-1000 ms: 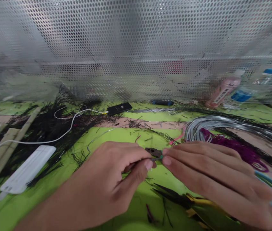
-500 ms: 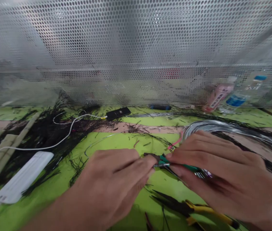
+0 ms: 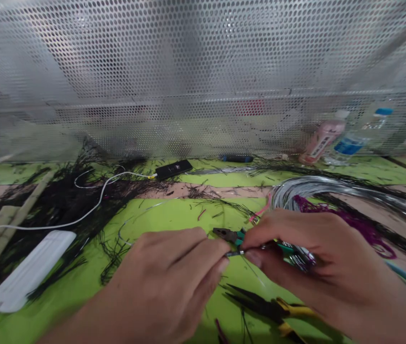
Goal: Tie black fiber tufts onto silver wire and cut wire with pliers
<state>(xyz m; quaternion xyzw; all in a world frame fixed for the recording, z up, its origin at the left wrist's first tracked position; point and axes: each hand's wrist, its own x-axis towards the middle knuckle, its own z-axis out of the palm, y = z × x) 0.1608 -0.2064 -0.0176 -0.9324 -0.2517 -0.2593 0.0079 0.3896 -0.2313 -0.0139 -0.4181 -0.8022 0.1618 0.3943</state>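
My left hand (image 3: 169, 272) is curled, its fingertips pinching one end of a thin silver wire piece (image 3: 234, 253). My right hand (image 3: 317, 260) is closed too, pinching the wire's other end, with more silvery wire bunched under its fingers. Both hands meet low in the middle over the green table (image 3: 174, 215). A pair of green-handled pliers (image 3: 233, 235) lies just behind the fingertips, partly hidden by my right hand. Yellow-handled pliers (image 3: 270, 308) lie on the table below my right hand.
A coil of silver wire (image 3: 317, 188) and purple strands (image 3: 353, 222) lie at the right. Black fibre scraps (image 3: 62, 198), a white cable (image 3: 91, 208), a white power bank (image 3: 27, 272) and a black device (image 3: 173, 168) sit left and centre. Bottles (image 3: 321, 138) stand by the perforated metal screen (image 3: 203, 71).
My right hand has gone from stretched-out fingers to a closed pinch on the wire, drawing in toward my left hand. The view has shifted a little; the purple strands show again.
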